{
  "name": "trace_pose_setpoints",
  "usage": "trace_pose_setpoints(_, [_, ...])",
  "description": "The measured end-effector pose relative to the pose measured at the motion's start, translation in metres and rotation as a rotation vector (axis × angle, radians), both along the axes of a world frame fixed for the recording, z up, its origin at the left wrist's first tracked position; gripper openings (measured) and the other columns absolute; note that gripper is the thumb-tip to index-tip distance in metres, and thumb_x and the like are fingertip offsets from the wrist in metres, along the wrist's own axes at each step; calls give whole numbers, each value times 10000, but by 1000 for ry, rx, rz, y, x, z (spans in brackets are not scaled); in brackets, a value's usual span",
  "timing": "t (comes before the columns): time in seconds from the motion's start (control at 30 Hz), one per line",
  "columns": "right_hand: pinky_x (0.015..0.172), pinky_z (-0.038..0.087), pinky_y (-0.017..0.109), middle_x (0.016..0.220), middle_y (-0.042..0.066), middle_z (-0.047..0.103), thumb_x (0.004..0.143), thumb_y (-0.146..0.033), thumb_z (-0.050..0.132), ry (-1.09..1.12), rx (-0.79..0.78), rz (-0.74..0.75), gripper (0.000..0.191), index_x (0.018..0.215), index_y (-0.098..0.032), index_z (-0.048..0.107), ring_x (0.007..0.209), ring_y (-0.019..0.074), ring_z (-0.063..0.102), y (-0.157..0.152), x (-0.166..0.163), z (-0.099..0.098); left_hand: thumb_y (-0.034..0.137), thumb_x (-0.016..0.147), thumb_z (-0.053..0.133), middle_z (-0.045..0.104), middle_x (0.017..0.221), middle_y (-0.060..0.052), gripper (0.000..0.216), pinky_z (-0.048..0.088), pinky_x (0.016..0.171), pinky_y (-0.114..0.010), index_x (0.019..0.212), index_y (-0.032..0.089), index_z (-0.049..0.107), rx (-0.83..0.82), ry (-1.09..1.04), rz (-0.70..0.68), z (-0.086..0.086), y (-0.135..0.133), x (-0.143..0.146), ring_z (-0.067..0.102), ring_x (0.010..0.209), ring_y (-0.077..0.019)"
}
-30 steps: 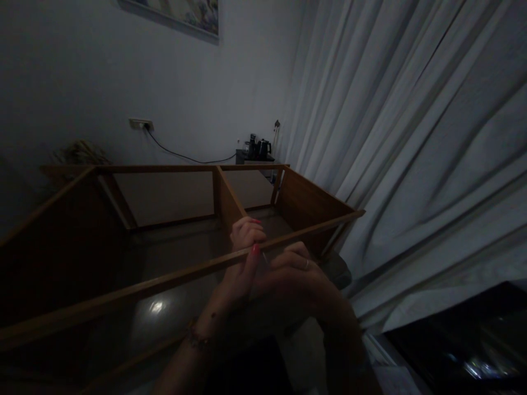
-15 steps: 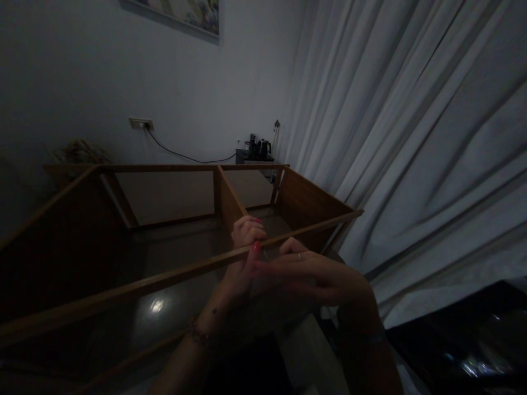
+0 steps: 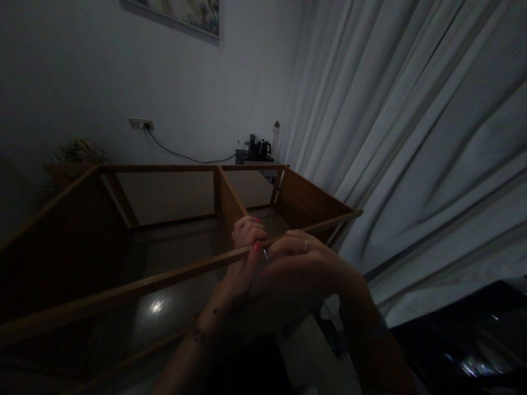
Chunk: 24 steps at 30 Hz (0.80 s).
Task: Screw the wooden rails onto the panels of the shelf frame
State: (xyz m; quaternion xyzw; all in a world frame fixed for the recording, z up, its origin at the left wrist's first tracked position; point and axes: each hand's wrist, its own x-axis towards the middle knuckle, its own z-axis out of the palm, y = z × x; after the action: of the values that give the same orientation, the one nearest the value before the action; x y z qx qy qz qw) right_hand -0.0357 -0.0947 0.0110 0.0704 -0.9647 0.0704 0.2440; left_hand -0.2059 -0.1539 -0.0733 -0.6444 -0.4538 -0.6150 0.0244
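Note:
An open wooden cabinet frame [image 3: 123,288] lies on its back in a dim room, with a middle divider [image 3: 228,200]. My left hand [image 3: 242,258] grips the near rail of the frame, fingers over the top and thumb pressed on the front. My right hand [image 3: 302,263] is beside it, fingers curled, pinching a thin metal pin or small tool [image 3: 265,255] against the rail. What exactly that thin piece is stays too dark to tell.
White curtains [image 3: 411,137] hang along the right. A wall socket with a black cable [image 3: 142,124] and a small table with a kettle [image 3: 257,149] stand at the far wall. A shiny floor shows inside the frame. A dark surface lies at the lower right.
My right hand has drawn in and curled against the rail, from stretched fingers half a second ago. The left hand has kept its hold on the rail.

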Motion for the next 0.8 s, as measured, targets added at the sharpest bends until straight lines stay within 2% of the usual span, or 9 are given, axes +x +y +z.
trace_pose_setpoints(0.07, [883, 466, 263, 968, 24, 686, 981, -333, 549, 107, -4, -16, 199, 1050, -239, 711, 927, 117, 624, -3, -2, -8, 464, 1022, 143, 533, 964, -60, 435, 392, 972, -422, 880, 235, 484, 1, -2, -3, -1, 1, 0, 454, 1061, -232])
trace_pose_setpoints(0.17, [819, 513, 233, 939, 28, 683, 976, -349, 551, 155, -98, -22, 198, 1051, -226, 687, 887, 118, 643, -10, -4, -23, 476, 1023, 159, 524, 962, -56, 438, 367, 1010, -437, 875, 235, 493, 48, -13, 0, -3, 3, 0, 449, 1092, -235])
trace_pose_setpoints(0.3, [706, 528, 210, 903, 17, 666, 965, -297, 564, 294, -198, -79, 189, 1129, -224, 622, 780, 105, 637, -19, -8, -42, 455, 1027, 183, 532, 987, -54, 408, 354, 1026, -446, 887, 239, 499, 51, -39, -8, -5, 5, 0, 441, 1119, -238])
trace_pose_setpoints(0.47, [606, 485, 238, 714, -44, 631, 904, -118, 549, 531, -90, -168, 286, 1152, -260, 558, 598, 110, 570, -29, -16, -56, 419, 1032, 192, 568, 960, -44, 375, 368, 1015, -437, 905, 246, 499, 79, -46, -32, -7, 6, -1, 464, 1113, -232])
trace_pose_setpoints(0.57, [554, 450, 248, 700, -35, 628, 918, -103, 465, 621, -112, -245, 277, 1128, -256, 558, 531, 111, 531, -38, -21, -62, 395, 1034, 207, 577, 971, -42, 343, 372, 1016, -429, 914, 244, 491, 56, -54, -38, -7, 5, -1, 471, 1110, -224])
trace_pose_setpoints(0.67, [480, 407, 224, 747, -21, 642, 948, -167, 458, 784, -323, -374, 209, 1098, -262, 568, 509, 100, 523, -53, -32, -72, 405, 1029, 191, 584, 956, -51, 366, 386, 1007, -433, 896, 242, 490, 16, -45, -15, -5, 4, 0, 480, 1099, -230])
trace_pose_setpoints(0.73, [416, 340, 200, 647, -56, 569, 966, -222, 463, 890, -630, -443, 136, 1044, -265, 565, 444, 88, 443, -65, -42, -80, 436, 1023, 173, 581, 939, -61, 402, 389, 1005, -448, 869, 245, 491, -4, -32, 5, -4, 4, 1, 483, 1094, -241])
trace_pose_setpoints(0.8, [395, 288, 177, 539, -98, 428, 969, -269, 462, 1013, -976, -469, 89, 1017, -262, 537, 413, 83, 351, -76, -55, -85, 476, 1014, 160, 576, 929, -69, 433, 383, 1012, -463, 844, 247, 486, -12, -31, 17, -2, 3, 2, 483, 1094, -251])
